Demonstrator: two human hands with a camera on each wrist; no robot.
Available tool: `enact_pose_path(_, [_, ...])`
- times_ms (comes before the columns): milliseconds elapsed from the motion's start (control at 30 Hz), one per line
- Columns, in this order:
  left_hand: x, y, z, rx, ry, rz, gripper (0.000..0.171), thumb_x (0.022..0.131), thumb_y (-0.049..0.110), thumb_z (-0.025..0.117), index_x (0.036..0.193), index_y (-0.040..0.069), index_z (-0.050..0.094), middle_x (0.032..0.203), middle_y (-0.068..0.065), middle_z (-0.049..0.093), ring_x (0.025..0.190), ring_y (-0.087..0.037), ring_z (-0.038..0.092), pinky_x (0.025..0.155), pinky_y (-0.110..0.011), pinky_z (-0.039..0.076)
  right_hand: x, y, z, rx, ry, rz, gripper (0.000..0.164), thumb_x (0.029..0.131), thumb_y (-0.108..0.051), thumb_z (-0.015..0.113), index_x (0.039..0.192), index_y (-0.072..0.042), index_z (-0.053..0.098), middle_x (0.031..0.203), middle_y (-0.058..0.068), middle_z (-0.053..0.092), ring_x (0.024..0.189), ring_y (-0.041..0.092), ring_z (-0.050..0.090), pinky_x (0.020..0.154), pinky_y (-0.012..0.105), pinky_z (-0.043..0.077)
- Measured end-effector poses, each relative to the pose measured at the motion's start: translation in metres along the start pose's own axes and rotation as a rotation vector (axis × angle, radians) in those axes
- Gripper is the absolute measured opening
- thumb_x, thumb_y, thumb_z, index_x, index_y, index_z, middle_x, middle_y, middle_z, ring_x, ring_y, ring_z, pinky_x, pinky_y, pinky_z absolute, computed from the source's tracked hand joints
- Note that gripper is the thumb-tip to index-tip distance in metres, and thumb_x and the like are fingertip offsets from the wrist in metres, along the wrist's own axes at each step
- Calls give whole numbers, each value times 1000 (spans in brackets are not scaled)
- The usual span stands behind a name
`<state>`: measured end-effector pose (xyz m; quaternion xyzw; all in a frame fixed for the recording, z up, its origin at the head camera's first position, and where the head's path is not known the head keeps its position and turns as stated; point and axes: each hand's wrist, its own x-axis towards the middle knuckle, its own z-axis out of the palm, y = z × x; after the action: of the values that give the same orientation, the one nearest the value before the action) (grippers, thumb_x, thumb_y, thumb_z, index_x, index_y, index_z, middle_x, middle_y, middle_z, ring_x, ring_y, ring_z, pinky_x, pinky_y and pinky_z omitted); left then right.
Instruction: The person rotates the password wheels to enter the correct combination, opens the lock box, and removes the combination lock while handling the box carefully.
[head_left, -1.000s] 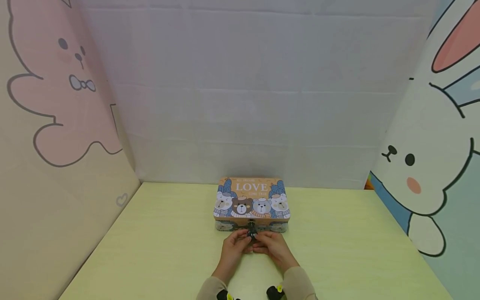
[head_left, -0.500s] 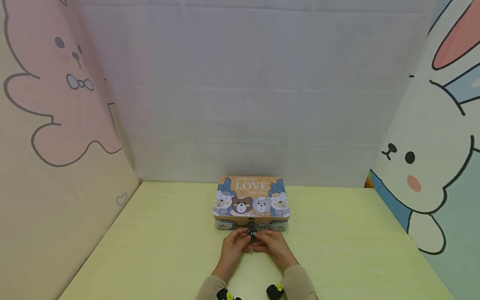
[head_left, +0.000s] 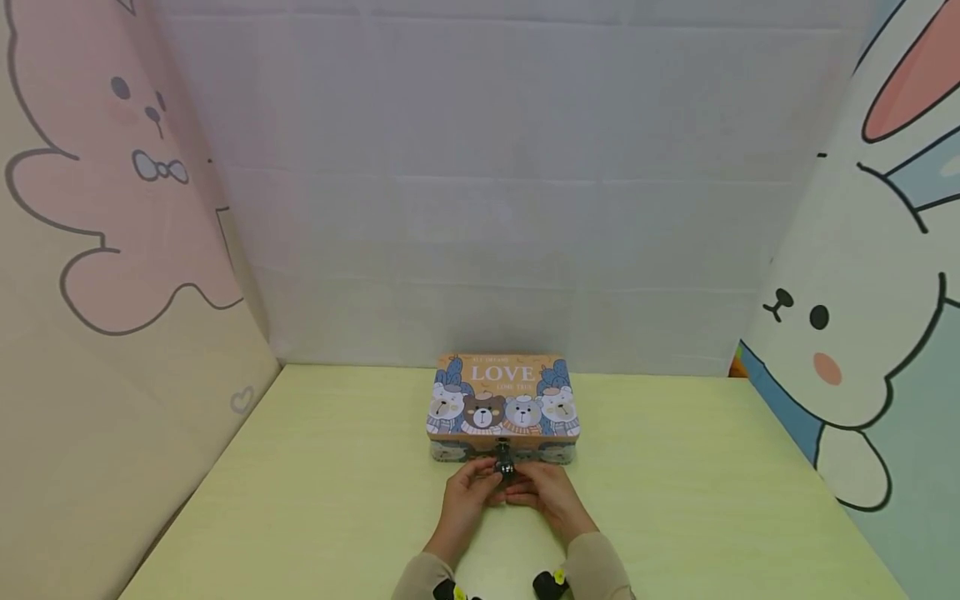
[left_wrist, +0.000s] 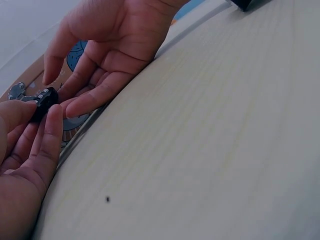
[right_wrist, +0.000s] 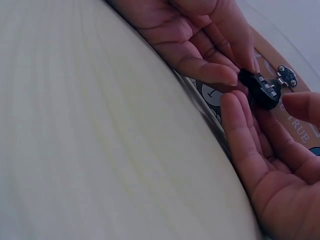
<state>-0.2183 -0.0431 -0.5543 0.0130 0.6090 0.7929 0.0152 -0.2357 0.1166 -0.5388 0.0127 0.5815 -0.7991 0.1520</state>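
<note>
A small black combination padlock [head_left: 505, 468] with silver number dials hangs at the metal clasp [right_wrist: 287, 76] on the front of a lidded box [head_left: 502, 396], which is printed with bears and the word LOVE. My left hand [head_left: 467, 504] pinches the padlock [left_wrist: 45, 104] from the left, thumb over it and fingers beneath. My right hand [head_left: 547, 498] is at its other side, fingers resting close under the padlock [right_wrist: 265, 90]. The right thumb [right_wrist: 302, 106] stands apart from the dials in both wrist views. The dial numbers are too small to read.
The box stands at the back of a pale yellow-green table [head_left: 337, 483], close to a white cloth backdrop [head_left: 487, 208]. Side panels with a pink cartoon animal [head_left: 135, 208] and a white rabbit [head_left: 847, 350] flank the table. Black straps with yellow parts [head_left: 551, 585] are at the wrists.
My right thumb has drawn back a little from the padlock, so more of its face with the dials shows. The left hand and the box have stayed in place.
</note>
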Motion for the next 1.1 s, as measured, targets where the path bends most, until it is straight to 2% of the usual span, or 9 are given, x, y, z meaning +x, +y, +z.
enact_pose_path(200, [1,-1,0,1,2,5,34,95,-2,62,124,-17,54,100,-9,62,84,-13,65,70,-27,62,0,-1,1,50,6,24,22,99,-9,53,100,10,64,80,8,68,69,15,69,69,28,62])
enact_pose_path(367, [2,-3,-1,-2,-3,16,33,95,-2,62,124,-18,54,99,-9,63,83,-12,65,69,-27,62,0,-1,1,59,5,19,20,99,-8,53,99,8,65,80,8,67,69,16,69,68,28,62])
enact_pose_path(633, [2,-1,0,-32,3,-8,36,95,-3,62,125,-18,52,97,-6,63,81,-12,64,68,-27,61,-1,1,0,49,2,-1,16,99,-5,53,97,4,66,80,7,66,70,15,68,69,28,62])
enact_pose_path(967, [5,0,2,19,-19,-36,38,93,1,63,126,-15,54,108,-13,66,86,-15,65,68,-29,62,-4,0,0,8,19,1,21,101,-6,55,109,11,64,83,8,67,71,15,67,70,29,62])
enact_pose_path(1100, [9,-1,2,28,-15,-24,36,92,-1,65,122,-15,55,104,-12,66,85,-14,64,67,-30,62,-3,-1,-1,21,-3,-8,22,101,-6,55,111,12,64,84,8,67,71,15,67,70,30,62])
